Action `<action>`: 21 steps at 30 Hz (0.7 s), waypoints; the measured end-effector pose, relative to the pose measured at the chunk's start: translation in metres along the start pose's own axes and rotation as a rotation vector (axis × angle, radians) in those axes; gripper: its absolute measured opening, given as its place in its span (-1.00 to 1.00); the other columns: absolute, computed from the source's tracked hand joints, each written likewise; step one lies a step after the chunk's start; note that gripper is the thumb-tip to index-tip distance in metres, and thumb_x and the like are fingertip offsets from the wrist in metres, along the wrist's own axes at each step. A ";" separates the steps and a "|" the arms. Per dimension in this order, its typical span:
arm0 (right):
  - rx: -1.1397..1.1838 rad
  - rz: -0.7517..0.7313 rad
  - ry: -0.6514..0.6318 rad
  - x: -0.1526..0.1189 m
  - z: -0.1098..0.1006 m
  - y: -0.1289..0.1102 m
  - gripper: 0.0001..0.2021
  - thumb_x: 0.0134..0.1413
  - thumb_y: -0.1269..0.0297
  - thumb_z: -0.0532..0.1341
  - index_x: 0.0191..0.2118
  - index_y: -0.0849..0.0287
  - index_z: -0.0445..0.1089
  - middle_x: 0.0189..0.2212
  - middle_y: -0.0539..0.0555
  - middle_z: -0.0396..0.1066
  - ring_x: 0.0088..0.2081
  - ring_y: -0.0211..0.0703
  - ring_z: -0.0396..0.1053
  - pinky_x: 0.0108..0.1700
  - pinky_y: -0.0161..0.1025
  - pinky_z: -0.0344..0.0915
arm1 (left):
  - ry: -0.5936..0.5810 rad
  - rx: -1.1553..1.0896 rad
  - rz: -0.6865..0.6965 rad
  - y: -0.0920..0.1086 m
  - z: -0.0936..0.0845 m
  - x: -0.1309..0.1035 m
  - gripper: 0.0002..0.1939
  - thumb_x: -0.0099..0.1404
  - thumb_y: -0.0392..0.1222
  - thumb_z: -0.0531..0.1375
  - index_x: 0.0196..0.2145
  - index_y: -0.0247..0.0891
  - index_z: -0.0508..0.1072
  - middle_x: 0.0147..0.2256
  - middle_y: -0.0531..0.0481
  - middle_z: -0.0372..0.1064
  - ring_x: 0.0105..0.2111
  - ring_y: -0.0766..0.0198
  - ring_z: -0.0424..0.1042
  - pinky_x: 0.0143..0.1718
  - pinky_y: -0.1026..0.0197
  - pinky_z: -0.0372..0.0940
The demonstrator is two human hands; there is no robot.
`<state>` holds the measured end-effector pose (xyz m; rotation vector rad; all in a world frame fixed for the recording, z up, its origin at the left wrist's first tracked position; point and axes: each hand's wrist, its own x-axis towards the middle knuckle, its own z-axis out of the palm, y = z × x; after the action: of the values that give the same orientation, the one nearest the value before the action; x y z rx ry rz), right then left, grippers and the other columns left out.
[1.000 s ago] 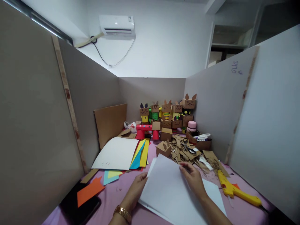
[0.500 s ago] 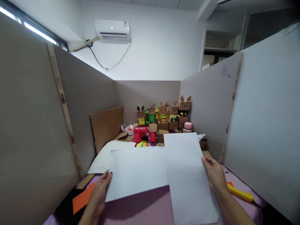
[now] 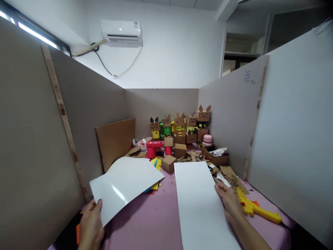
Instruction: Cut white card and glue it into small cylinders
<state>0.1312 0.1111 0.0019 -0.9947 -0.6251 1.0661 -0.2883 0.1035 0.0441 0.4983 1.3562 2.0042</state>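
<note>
My left hand (image 3: pixel 91 224) pinches the lower left edge of a white paper sheet (image 3: pixel 121 192), thumb on top. That sheet is tilted, with a bright glare streak across it, and another white sheet seems to lie behind it. My right hand (image 3: pixel 230 203) grips the right edge of a second white sheet (image 3: pixel 199 203), which runs down past the bottom of the view. A gap of pink tablecloth shows between the two sheets. Just right of my right hand lies a yellow glue gun (image 3: pixel 257 209).
Cardboard figures with ears (image 3: pixel 179 121) stand at the back. Nearer are a red tube figure (image 3: pixel 156 145), a small cardboard box (image 3: pixel 169 164) and coloured paper (image 3: pixel 156 166). A brown cardboard panel (image 3: pixel 116 142) leans on the left partition; cardboard scraps (image 3: pixel 234 177) lie at right.
The two sheets have moved apart: the left one went left, the right one slightly left and lower. The small box and the glue gun's front now show.
</note>
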 end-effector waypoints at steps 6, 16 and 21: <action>-0.057 0.121 -0.065 -0.010 -0.006 0.012 -0.62 -0.46 0.16 0.42 -0.45 0.13 0.28 -0.73 -0.09 0.43 -0.65 -0.11 0.40 -0.57 -0.27 0.27 | 0.049 0.296 0.143 -0.008 -0.004 0.006 -0.39 0.09 -0.38 0.08 0.14 -0.36 0.15 -0.27 -0.12 0.45 -0.30 0.11 0.50 -0.18 0.02 0.39; -0.190 0.117 -0.185 -0.021 -0.002 0.022 -0.65 -0.27 0.14 0.34 -0.32 0.16 0.29 -0.62 -0.06 0.49 -0.56 -0.07 0.46 -0.54 -0.30 0.25 | -0.077 1.172 0.912 -0.023 0.051 -0.039 -0.48 0.31 -0.11 -0.04 0.14 -0.49 0.14 0.21 -0.48 -0.10 0.24 -0.19 -0.19 0.11 -0.27 -0.07; -0.332 0.034 -0.213 -0.020 -0.003 0.029 -0.73 -0.14 0.12 0.23 -0.32 0.14 0.24 -0.64 -0.08 0.45 -0.60 -0.16 0.40 -0.56 -0.34 0.22 | -0.386 1.307 0.936 -0.056 0.125 -0.054 -0.44 0.29 -0.10 0.02 0.19 -0.38 0.09 0.22 -0.38 -0.04 0.22 -0.09 -0.08 0.10 -0.15 0.03</action>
<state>0.1139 0.0961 -0.0244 -1.1892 -0.9857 1.1288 -0.1538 0.1632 0.0440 2.2722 2.2477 1.0940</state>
